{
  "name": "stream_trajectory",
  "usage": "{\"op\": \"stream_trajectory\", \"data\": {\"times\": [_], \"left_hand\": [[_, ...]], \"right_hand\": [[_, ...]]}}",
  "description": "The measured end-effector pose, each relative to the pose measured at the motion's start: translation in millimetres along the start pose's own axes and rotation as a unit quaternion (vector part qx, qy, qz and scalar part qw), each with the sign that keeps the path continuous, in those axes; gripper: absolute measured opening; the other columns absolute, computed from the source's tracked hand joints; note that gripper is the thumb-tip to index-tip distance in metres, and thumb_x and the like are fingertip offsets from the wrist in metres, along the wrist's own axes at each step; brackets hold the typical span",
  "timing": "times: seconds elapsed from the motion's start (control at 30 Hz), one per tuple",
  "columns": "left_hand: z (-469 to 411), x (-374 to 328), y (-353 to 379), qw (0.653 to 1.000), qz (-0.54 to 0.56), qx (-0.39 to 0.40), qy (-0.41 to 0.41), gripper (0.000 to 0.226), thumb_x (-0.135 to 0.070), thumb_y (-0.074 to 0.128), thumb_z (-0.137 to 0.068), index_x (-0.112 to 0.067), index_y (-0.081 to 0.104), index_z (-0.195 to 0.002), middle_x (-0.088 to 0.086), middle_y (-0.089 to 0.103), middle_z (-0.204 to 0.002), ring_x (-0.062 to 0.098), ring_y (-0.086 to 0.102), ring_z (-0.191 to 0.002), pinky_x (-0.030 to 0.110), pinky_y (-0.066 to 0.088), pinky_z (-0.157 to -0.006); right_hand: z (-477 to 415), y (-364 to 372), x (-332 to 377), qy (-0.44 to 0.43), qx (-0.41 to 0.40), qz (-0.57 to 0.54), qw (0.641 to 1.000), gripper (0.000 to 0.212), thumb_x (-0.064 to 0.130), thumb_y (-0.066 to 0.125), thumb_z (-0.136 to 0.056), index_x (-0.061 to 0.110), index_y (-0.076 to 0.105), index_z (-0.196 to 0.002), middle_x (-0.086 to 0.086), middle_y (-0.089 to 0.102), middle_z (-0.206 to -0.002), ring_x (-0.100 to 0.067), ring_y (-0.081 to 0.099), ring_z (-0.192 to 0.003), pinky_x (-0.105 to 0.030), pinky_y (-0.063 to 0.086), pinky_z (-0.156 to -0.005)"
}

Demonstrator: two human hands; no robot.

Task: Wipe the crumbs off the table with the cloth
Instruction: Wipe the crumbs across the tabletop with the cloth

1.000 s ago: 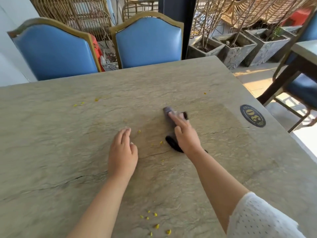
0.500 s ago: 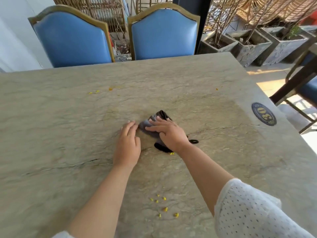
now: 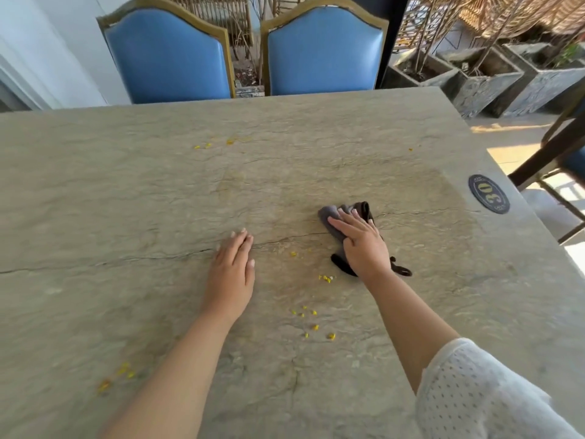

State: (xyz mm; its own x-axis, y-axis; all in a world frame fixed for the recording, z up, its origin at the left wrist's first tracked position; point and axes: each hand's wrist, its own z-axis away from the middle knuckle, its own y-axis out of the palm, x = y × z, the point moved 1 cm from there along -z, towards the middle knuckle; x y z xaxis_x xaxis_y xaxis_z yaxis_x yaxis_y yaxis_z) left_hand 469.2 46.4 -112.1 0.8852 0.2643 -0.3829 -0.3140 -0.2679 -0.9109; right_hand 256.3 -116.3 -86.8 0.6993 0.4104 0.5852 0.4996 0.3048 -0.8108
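Observation:
A grey cloth point(image 3: 329, 218) with a black edge lies bunched on the stone table point(image 3: 126, 201). My right hand point(image 3: 364, 245) presses flat on top of it and covers most of it. My left hand point(image 3: 232, 270) rests palm down on the bare table to the left, about a hand's width from the cloth, holding nothing. Yellow crumbs point(image 3: 311, 321) lie scattered in front of and between my hands, a small clump point(image 3: 326, 278) sits just left of the cloth's near end, more crumbs point(image 3: 218, 143) lie far back, and several crumbs point(image 3: 118, 375) are near my left forearm.
An oval black table-number plaque point(image 3: 489, 193) marked 30 is fixed near the right edge. Two blue chairs point(image 3: 323, 52) stand at the far side. Stone planters point(image 3: 493, 74) and another table's dark leg point(image 3: 550, 153) stand to the right, beyond the edge.
My right hand has slid the cloth to the right, away from my left hand, leaving crumbs between them. My left hand stays flat on the table.

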Motion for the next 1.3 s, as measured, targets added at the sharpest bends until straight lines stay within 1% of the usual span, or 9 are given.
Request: {"op": "stream_trajectory", "data": {"times": [0.17,0.27,0.37,0.43,0.53,0.63,0.93,1.17,1.3], "left_hand": [[-3,3,0,1.0,0.011,0.021,-0.003,0.048,-0.02,0.04,-0.095,-0.006,0.045,-0.14,0.007,0.036,-0.152,0.028,0.031,-0.141,0.051,0.025,-0.115],[-3,0,-6,0.999,0.034,0.034,-0.01,0.049,-0.01,0.051,-0.094,-0.005,0.042,-0.142,0.008,0.031,-0.154,0.029,0.027,-0.143,0.05,0.023,-0.116],[7,2,-13,1.0,0.011,0.008,-0.024,0.049,-0.012,0.053,-0.09,-0.005,0.047,-0.138,0.011,0.037,-0.151,0.03,0.034,-0.139,0.052,0.029,-0.113],[14,8,-19,0.996,-0.047,-0.019,-0.067,0.052,-0.026,0.049,-0.087,-0.006,0.051,-0.136,0.012,0.041,-0.149,0.032,0.038,-0.137,0.053,0.03,-0.111],[17,23,-24,0.985,-0.098,0.016,-0.139,0.064,-0.047,0.039,-0.095,-0.014,0.032,-0.148,0.005,0.021,-0.159,0.026,0.018,-0.146,0.05,0.013,-0.118],[17,30,-17,0.978,-0.139,0.041,-0.147,0.074,-0.059,0.018,-0.092,-0.017,0.016,-0.153,0.001,0.007,-0.162,0.023,0.003,-0.149,0.049,0.004,-0.119],[18,30,-15,0.98,-0.149,0.0,-0.133,0.063,-0.039,0.028,-0.091,-0.012,0.033,-0.148,0.006,0.027,-0.157,0.029,0.026,-0.144,0.058,0.023,-0.113],[18,30,-15,0.975,-0.164,0.025,-0.149,0.066,-0.042,0.015,-0.093,-0.015,0.019,-0.152,0.003,0.013,-0.161,0.024,0.01,-0.148,0.053,0.009,-0.119],[18,30,-16,0.976,-0.156,0.038,-0.148,0.069,-0.045,0.012,-0.091,-0.016,0.017,-0.153,0.002,0.01,-0.161,0.025,0.007,-0.148,0.053,0.006,-0.119]], "right_hand": [[43,32,53,-0.092,0.047,0.003,0.995,0.06,0.01,0.036,-0.08,0.029,0.052,-0.135,0.009,0.038,-0.15,-0.012,0.02,-0.145,-0.026,0.004,-0.117],[80,45,71,-0.15,0.125,-0.06,0.979,0.058,0.003,0.041,-0.08,0.031,0.059,-0.128,0.015,0.044,-0.144,-0.001,0.024,-0.141,-0.021,0.005,-0.118],[81,37,68,-0.099,0.088,-0.178,0.975,0.057,0.001,0.04,-0.077,0.027,0.066,-0.12,0.017,0.052,-0.133,0.004,0.034,-0.134,-0.018,0.015,-0.116],[52,31,58,-0.035,0.006,-0.109,0.993,0.058,0.006,0.039,-0.082,0.026,0.053,-0.135,0.009,0.041,-0.147,-0.003,0.023,-0.141,-0.028,0.014,-0.119],[6,38,56,0.051,0.023,0.108,0.993,0.06,0.026,0.03,-0.095,0.03,0.011,-0.152,0.002,0.0,-0.161,-0.016,-0.009,-0.147,-0.039,-0.003,-0.12],[-31,58,76,0.057,0.032,0.155,0.986,0.058,0.037,0.021,-0.097,0.033,0.002,-0.151,0.004,-0.008,-0.16,-0.019,-0.015,-0.146,-0.042,-0.008,-0.119],[0,73,99,-0.242,0.134,0.161,0.947,0.064,0.037,0.013,-0.084,0.044,0.017,-0.148,0.016,0.006,-0.158,-0.007,-0.003,-0.147,-0.035,-0.002,-0.12],[-50,71,94,-0.023,0.061,0.185,0.981,0.059,0.032,0.025,-0.095,0.035,0.009,-0.151,0.007,-0.005,-0.161,-0.016,-0.011,-0.147,-0.039,-0.007,-0.119],[-25,81,113,-0.084,0.095,0.172,0.977,0.059,0.031,0.027,-0.095,0.034,0.008,-0.151,0.006,-0.006,-0.161,-0.016,-0.013,-0.147,-0.038,-0.008,-0.119]]}}
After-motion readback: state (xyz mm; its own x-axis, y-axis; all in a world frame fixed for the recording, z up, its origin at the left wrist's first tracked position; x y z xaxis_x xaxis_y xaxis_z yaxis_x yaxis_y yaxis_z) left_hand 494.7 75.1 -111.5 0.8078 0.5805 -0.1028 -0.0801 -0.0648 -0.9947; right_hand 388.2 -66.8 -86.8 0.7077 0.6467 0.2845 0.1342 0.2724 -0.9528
